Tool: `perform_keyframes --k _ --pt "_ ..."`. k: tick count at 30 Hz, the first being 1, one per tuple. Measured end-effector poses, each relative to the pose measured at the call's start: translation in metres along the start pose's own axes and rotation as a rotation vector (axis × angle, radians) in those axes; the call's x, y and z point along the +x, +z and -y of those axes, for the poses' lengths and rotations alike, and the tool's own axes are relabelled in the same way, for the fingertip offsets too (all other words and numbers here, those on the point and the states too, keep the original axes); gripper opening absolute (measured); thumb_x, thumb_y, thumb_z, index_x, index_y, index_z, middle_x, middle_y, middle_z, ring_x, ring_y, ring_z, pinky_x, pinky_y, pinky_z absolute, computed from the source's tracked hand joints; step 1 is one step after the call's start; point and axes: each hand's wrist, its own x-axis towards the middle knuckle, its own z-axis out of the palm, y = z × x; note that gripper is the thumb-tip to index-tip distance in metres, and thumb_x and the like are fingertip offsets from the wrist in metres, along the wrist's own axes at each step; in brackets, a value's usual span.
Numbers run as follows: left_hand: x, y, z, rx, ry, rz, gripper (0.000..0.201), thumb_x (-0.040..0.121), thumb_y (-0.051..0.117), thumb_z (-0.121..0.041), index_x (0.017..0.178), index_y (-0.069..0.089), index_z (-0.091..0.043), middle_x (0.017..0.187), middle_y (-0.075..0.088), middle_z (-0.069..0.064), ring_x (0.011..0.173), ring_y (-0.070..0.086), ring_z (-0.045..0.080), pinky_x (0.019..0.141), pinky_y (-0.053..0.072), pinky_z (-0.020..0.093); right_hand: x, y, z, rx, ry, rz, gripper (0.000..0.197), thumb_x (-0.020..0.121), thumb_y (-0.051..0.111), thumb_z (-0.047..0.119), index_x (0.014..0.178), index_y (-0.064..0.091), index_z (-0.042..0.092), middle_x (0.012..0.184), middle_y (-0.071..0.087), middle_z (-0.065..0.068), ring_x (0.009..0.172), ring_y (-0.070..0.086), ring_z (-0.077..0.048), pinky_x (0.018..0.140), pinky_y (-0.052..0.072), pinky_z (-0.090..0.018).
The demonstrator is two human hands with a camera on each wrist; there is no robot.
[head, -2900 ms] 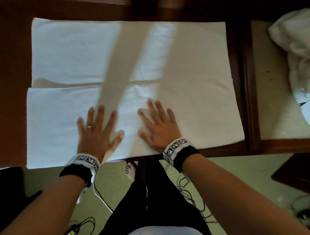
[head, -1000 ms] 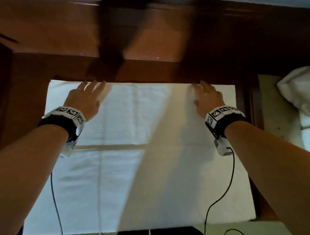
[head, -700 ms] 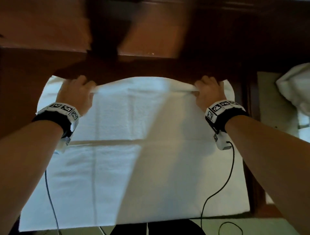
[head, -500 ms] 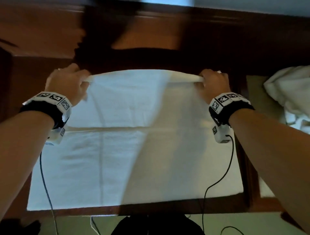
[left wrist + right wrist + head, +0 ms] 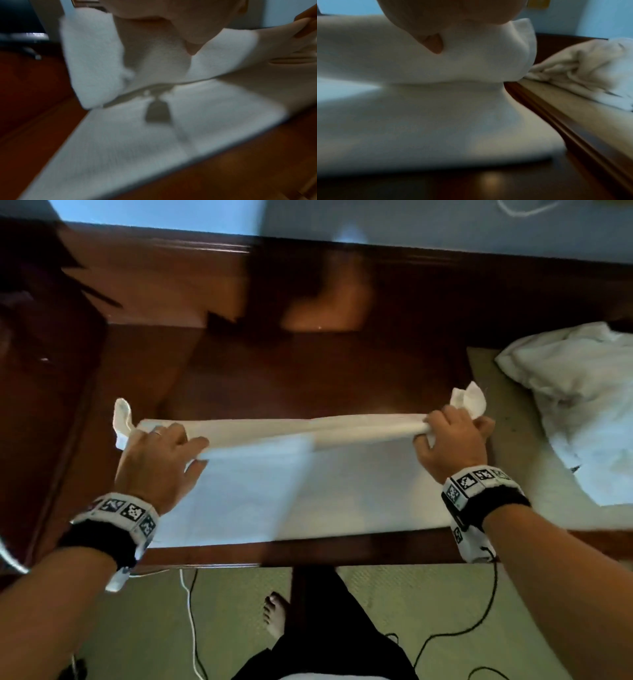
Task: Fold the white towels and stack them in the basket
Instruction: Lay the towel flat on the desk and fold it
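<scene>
Both hands, left hand (image 5: 156,455) and right hand (image 5: 452,441), pinch the towel (image 5: 301,491) fold on the table (image 5: 308,371); uneven pulling could skew the edges.

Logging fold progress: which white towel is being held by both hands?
The flat towel on the dark table, gripped by left hand and right hand. The crumpled towel at right lies untouched.
</scene>
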Motion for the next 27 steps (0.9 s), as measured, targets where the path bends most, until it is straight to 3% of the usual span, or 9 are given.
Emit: perform_keyframes --k 3,5,7,10,14,18,20,22,27 --pt "-0.058 0.029 -0.025 -0.035 -0.036 0.097 0.035 0.081 0.051 -0.025 0.107 0.071 -0.013 0.083 0.057 0.014 0.072 0.058 0.036 0.07 0.039 0.047 -0.065 0.021 -0.003 -0.086 0.068 0.1 0.021 0.072 0.059 0.029 0.087 0.064 0.015 0.091 0.057 -0.007 0.09 0.051 -0.032 0.082 0.025 -0.043" --pt "-0.088 0.052 -0.038 -0.042 -0.052 0.229 0.035 0.082 0.053 -0.021 0.113 0.068 -0.017 0.085 0.055 0.01 0.073 0.058 0.034 0.071 0.04 0.047 -0.102 0.036 -0.008 -0.203 0.086 0.331 0.021 0.072 0.063 0.025 0.091 0.065 0.016 0.094 0.058 -0.007 0.094 0.051 -0.032 0.083 0.028 -0.046" --pt "-0.106 0.068 -0.046 -0.037 -0.072 0.337 0.029 0.084 0.064 -0.016 0.113 0.067 -0.018 0.083 0.056 0.008 0.072 0.06 0.033 0.069 0.045 0.047 -0.131 0.047 -0.014 -0.294 0.069 0.49 0.017 0.079 0.057 0.018 0.093 0.064 0.015 0.095 0.058 -0.008 0.095 0.051 -0.033 0.085 0.033 -0.049" --pt "-0.109 0.077 -0.054 -0.028 -0.11 0.378 0.039 0.08 0.074 -0.021 0.117 0.064 -0.014 0.096 0.057 0.014 0.081 0.06 0.037 0.068 0.048 0.049 -0.144 0.053 -0.02 -0.296 0.021 0.441 0.017 0.08 0.054 0.014 0.095 0.062 0.014 0.096 0.054 -0.01 0.089 0.049 -0.034 0.08 0.037 -0.051" --pt "-0.097 0.089 -0.056 -0.057 -0.091 0.373 0.062 0.08 0.072 -0.019 0.139 0.057 -0.012 0.134 0.052 0.026 0.108 0.054 0.051 0.075 0.052 0.059 -0.131 0.065 -0.025 -0.144 -0.067 0.44 0.054 0.079 0.058 0.008 0.132 0.052 0.012 0.138 0.049 -0.017 0.121 0.048 -0.041 0.09 0.043 -0.054" --pt "-0.096 0.092 -0.044 -0.158 -0.086 0.287 0.055 0.088 0.056 -0.014 0.143 0.053 -0.011 0.145 0.05 0.023 0.12 0.052 0.054 0.092 0.05 0.065 -0.132 0.073 -0.041 0.022 -0.038 0.367 0.055 0.082 0.058 -0.007 0.135 0.054 0.006 0.143 0.051 -0.02 0.131 0.047 -0.045 0.096 0.047 -0.06" --pt "-0.11 0.095 -0.041 -0.139 -0.021 0.269 0.067 0.084 0.07 -0.007 0.147 0.048 -0.011 0.15 0.046 0.023 0.126 0.048 0.056 0.096 0.046 0.068 -0.144 0.074 -0.05 0.029 -0.067 0.345 0.064 0.078 0.063 -0.011 0.138 0.053 0.008 0.146 0.05 -0.017 0.134 0.045 -0.044 0.102 0.043 -0.061" --pt "-0.122 0.1 -0.044 -0.131 0.016 0.319 0.084 0.073 0.083 -0.005 0.148 0.047 -0.014 0.154 0.041 0.021 0.13 0.044 0.057 0.096 0.043 0.071 -0.156 0.075 -0.055 0.016 -0.108 0.426 0.074 0.073 0.066 -0.01 0.142 0.05 0.013 0.151 0.044 -0.013 0.138 0.04 -0.043 0.105 0.038 -0.062" --pt "-0.136 0.105 -0.047 -0.156 0.012 0.34 0.09 0.075 0.083 -0.015 0.153 0.038 -0.021 0.163 0.028 0.015 0.141 0.031 0.053 0.102 0.034 0.073 -0.159 0.077 -0.058 0.003 -0.1 0.492 0.075 0.08 0.059 -0.006 0.149 0.041 0.019 0.159 0.031 -0.01 0.145 0.025 -0.043 0.108 0.032 -0.064"
